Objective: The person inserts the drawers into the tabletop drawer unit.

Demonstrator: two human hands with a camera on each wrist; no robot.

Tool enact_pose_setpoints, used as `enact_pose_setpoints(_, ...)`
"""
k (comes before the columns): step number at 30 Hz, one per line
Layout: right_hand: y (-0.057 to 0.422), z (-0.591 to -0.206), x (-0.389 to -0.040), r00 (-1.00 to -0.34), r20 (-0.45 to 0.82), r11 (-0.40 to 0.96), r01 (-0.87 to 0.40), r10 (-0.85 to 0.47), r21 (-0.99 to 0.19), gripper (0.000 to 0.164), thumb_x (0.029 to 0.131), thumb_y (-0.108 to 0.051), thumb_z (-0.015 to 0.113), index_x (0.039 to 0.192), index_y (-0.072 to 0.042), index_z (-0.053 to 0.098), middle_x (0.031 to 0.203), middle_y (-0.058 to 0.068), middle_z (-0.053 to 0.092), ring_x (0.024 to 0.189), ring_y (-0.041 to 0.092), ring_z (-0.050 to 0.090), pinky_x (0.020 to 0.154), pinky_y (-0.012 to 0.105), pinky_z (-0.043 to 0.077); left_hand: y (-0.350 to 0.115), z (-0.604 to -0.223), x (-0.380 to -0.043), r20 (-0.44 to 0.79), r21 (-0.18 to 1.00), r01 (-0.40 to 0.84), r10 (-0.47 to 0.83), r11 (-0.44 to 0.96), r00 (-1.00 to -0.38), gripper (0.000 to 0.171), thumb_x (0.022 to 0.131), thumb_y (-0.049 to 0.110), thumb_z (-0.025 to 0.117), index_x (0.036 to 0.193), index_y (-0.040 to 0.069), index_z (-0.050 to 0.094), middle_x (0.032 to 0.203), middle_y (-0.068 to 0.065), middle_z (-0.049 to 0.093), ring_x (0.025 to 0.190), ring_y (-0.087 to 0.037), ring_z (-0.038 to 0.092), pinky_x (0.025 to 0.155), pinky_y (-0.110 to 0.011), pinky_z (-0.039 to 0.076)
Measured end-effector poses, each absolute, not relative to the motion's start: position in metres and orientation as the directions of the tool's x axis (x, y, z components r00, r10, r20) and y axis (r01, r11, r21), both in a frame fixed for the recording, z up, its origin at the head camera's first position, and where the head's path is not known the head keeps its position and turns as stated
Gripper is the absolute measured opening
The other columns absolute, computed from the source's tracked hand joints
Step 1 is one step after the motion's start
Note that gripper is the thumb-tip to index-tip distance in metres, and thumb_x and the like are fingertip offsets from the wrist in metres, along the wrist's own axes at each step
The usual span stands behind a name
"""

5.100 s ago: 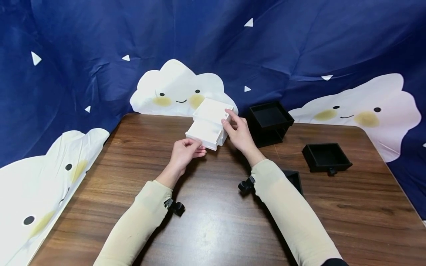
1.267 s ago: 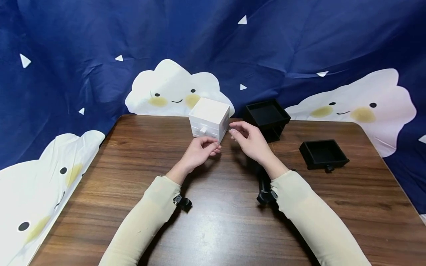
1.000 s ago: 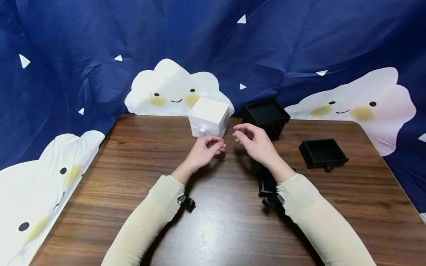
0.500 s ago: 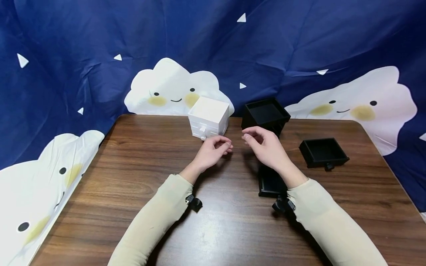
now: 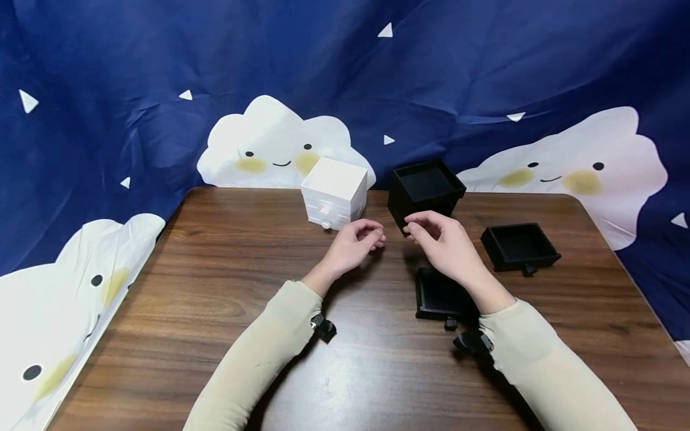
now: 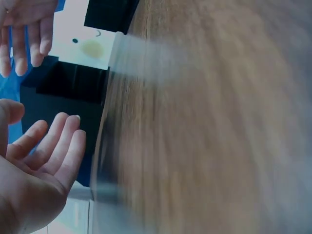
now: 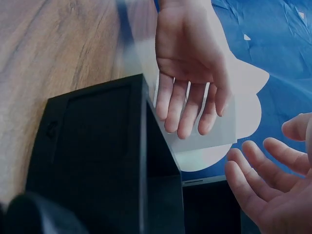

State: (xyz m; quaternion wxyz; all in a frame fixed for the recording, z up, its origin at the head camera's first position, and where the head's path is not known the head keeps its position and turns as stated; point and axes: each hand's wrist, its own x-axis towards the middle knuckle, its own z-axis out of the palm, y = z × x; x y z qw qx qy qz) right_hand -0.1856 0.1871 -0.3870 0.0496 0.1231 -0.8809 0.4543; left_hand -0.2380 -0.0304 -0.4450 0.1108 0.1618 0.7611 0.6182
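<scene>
Two sleeved arms [image 5: 264,341] reached in from the bottom of the frame across a wood-grain desk [image 5: 242,251], a small dark camera [image 5: 326,329] strapped at the left wrist and another [image 5: 469,343] at the right. In the lower right of centre, a black drawer [image 5: 436,296] rested on the desk, its knob [image 5: 450,324] toward the bottom of the frame. Its long side appeared to run across the frame, though the right forearm covered its right end.

Above it hung the right hand [image 5: 444,245], the nearer of the two hands to both this drawer and the black box beyond. The left hand [image 5: 353,248] hovered just across from it, near the frame's centre. Both hands were empty, fingers relaxed and loosely bent, with a gap between them. A second black drawer [image 5: 520,245] sat at the right of the frame, long side across and knob toward the viewer.

Farther back, upper right of centre, stood the black box [image 5: 426,185], directly behind the right fingertips; contact was not evident. A white box [image 5: 334,179] with two knobs stood to its left, beyond the left hand. A blue curtain [image 5: 431,72] with smiling clouds filled the background.
</scene>
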Motion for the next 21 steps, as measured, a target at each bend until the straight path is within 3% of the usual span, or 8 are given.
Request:
enact_pose_setpoints(3, 0.19, -0.388, -0.183, -0.967, 0.188, 0.547, -0.253, -0.172, -0.798, 0.03, 0.112, -0.022, 0.059, 0.131, -0.001, 0.071, 0.118, 0.022, 0.079, 0.095, 0.006, 0.074, 0.083, 0.011, 0.054, -0.026, -0.445, -0.24, 0.032, 0.979, 0.103, 0.368, 0.175, -0.929, 0.035, 0.111, 0.012, 0.057, 0.136, -0.012, 0.062, 0.121, -0.033, 0.074, 0.111, -0.045, 0.076, 0.095, -0.045, 0.064)
enact_pose_setpoints(7, 0.196, -0.39, -0.177, -0.969, 0.186, 0.536, -0.246, -0.165, -0.808, 0.031, 0.112, -0.023, 0.059, 0.131, -0.002, 0.071, 0.118, 0.021, 0.079, 0.091, -0.009, 0.069, 0.082, 0.011, 0.056, -0.018, -0.443, -0.244, 0.04, 0.981, 0.105, 0.359, 0.163, -0.933, 0.037, 0.111, 0.014, 0.058, 0.137, -0.011, 0.061, 0.124, -0.034, 0.072, 0.112, -0.047, 0.074, 0.087, -0.029, 0.062)
enact_pose_setpoints(12, 0.204, -0.39, -0.166, -0.971, 0.185, 0.532, -0.239, -0.153, -0.812, 0.031, 0.113, -0.025, 0.059, 0.132, -0.003, 0.071, 0.117, 0.02, 0.08, 0.091, -0.01, 0.069, 0.082, 0.012, 0.057, -0.01, -0.44, -0.249, 0.086, 0.974, 0.147, 0.318, 0.171, -0.944, 0.037, 0.109, 0.016, 0.061, 0.136, -0.009, 0.063, 0.122, -0.029, 0.074, 0.109, -0.047, 0.074, 0.077, -0.016, 0.053)
enact_pose_setpoints(21, 0.214, -0.397, -0.149, -0.97, 0.207, 0.491, -0.241, -0.124, -0.837, 0.026, 0.111, -0.018, 0.061, 0.126, 0.001, 0.072, 0.114, 0.02, 0.08, 0.092, -0.002, 0.074, 0.083, 0.014, 0.06, 0.0, -0.436, -0.255, 0.127, 0.951, 0.186, 0.234, 0.249, -0.964, 0.042, 0.107, 0.025, 0.064, 0.139, -0.003, 0.065, 0.124, -0.018, 0.077, 0.107, -0.026, 0.073, 0.093, -0.026, 0.057)
